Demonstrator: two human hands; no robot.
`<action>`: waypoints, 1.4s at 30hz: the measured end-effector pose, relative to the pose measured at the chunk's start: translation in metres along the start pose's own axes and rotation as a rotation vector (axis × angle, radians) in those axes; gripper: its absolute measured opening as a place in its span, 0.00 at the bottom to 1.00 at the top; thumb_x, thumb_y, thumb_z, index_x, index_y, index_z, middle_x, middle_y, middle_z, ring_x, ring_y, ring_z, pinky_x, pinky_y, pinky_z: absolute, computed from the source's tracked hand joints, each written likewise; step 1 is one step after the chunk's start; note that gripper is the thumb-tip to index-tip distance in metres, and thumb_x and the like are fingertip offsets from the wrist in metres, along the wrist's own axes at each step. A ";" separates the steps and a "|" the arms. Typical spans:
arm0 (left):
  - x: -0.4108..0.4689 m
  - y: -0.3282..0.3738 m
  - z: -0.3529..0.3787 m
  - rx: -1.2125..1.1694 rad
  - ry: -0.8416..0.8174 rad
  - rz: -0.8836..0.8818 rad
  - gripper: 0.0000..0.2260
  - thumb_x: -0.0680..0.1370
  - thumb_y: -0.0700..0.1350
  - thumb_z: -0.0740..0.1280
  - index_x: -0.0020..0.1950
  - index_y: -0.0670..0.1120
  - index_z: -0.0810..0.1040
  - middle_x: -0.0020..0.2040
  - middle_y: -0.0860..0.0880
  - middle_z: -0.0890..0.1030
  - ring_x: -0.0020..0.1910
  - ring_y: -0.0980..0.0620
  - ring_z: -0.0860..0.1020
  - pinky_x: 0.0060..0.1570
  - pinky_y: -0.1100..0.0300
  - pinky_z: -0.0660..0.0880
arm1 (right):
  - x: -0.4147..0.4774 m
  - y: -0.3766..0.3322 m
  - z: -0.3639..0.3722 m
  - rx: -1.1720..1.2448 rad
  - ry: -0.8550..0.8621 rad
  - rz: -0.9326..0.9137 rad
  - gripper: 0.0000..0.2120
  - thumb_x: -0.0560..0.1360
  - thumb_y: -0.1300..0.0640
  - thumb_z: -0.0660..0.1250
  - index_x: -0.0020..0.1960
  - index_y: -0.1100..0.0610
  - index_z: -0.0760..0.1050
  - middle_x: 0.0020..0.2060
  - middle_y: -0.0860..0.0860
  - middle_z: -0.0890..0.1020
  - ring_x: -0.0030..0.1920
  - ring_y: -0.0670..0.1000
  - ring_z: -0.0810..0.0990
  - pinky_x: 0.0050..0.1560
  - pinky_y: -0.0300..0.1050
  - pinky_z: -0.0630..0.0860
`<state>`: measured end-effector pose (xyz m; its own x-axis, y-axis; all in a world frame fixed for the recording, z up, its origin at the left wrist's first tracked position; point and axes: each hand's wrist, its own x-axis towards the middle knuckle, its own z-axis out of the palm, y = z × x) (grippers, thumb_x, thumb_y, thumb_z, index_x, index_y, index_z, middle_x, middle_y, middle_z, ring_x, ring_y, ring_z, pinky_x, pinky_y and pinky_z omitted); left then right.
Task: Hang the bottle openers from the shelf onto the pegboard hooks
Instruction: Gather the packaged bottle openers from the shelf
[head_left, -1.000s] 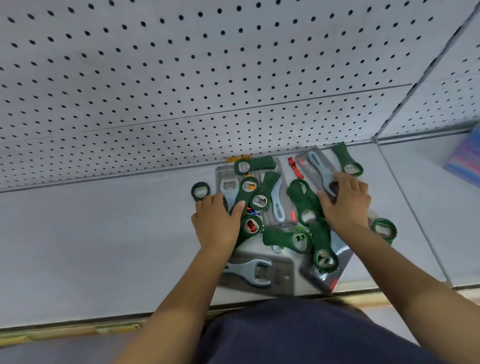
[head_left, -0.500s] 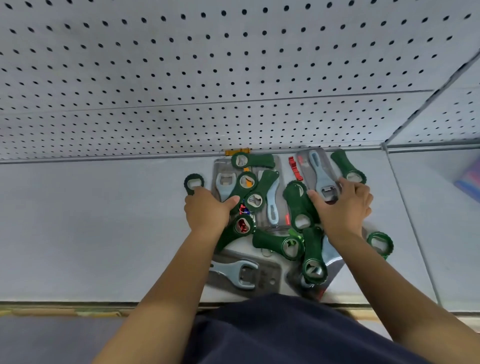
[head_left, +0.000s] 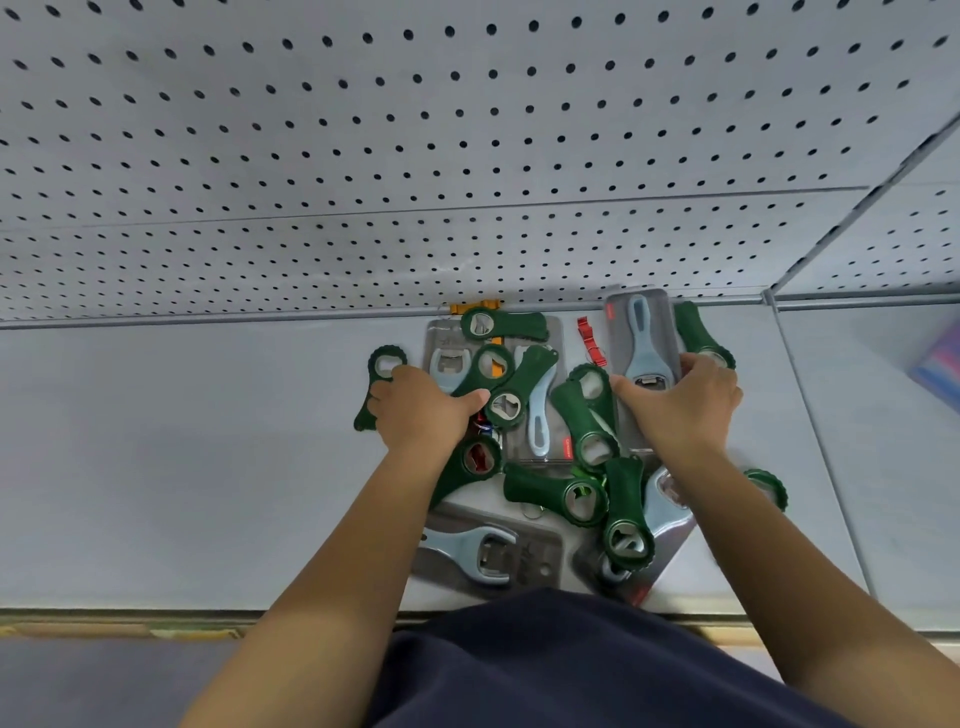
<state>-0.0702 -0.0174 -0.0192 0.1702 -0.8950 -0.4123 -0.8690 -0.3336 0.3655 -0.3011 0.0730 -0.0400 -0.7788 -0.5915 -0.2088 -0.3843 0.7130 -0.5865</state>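
A pile of green bottle openers (head_left: 582, 410) and carded pale-blue openers (head_left: 483, 558) lies on the grey shelf (head_left: 182, 467), below the white pegboard (head_left: 467, 156). No hooks show on the board. My left hand (head_left: 421, 410) is curled over a green bottle opener (head_left: 384, 364) at the pile's left edge, its thumb touching another one. My right hand (head_left: 680, 405) grips the lower end of a packaged blue opener (head_left: 641, 332) at the back right, fingers over the pack and thumb on its left edge.
A shelf divider (head_left: 810, 415) runs front to back on the right, with a colourful box (head_left: 940, 369) beyond it. A red clip (head_left: 589, 340) and an orange tag (head_left: 475, 307) lie near the back wall. The shelf's front lip (head_left: 156, 618) is just before my body.
Both hands have slid a little toward the back wall. My left fingers have closed around the leftmost green opener, and my right hand has shifted onto the packaged blue opener.
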 end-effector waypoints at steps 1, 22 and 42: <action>0.001 0.000 -0.001 -0.016 -0.004 -0.008 0.41 0.64 0.69 0.75 0.61 0.38 0.74 0.62 0.38 0.77 0.64 0.39 0.72 0.59 0.49 0.72 | 0.000 0.001 0.000 0.021 0.008 -0.009 0.36 0.61 0.36 0.77 0.61 0.58 0.78 0.56 0.56 0.79 0.59 0.58 0.73 0.59 0.52 0.74; -0.002 0.003 -0.013 -0.390 -0.163 -0.081 0.28 0.68 0.63 0.77 0.51 0.39 0.79 0.46 0.44 0.83 0.47 0.45 0.82 0.51 0.49 0.81 | -0.036 -0.017 0.018 0.178 -0.174 -0.125 0.37 0.57 0.29 0.75 0.59 0.49 0.77 0.53 0.49 0.79 0.52 0.49 0.80 0.51 0.51 0.82; -0.059 -0.020 -0.057 -0.846 0.362 0.007 0.05 0.84 0.47 0.62 0.54 0.45 0.72 0.45 0.53 0.77 0.43 0.55 0.79 0.35 0.72 0.73 | -0.070 -0.043 -0.013 0.475 -0.504 -0.276 0.34 0.66 0.47 0.81 0.65 0.46 0.67 0.45 0.54 0.85 0.42 0.53 0.86 0.43 0.52 0.85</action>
<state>-0.0360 0.0247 0.0454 0.4249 -0.8884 -0.1738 -0.2649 -0.3056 0.9146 -0.2360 0.0888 0.0097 -0.3192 -0.9080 -0.2715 -0.1885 0.3416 -0.9207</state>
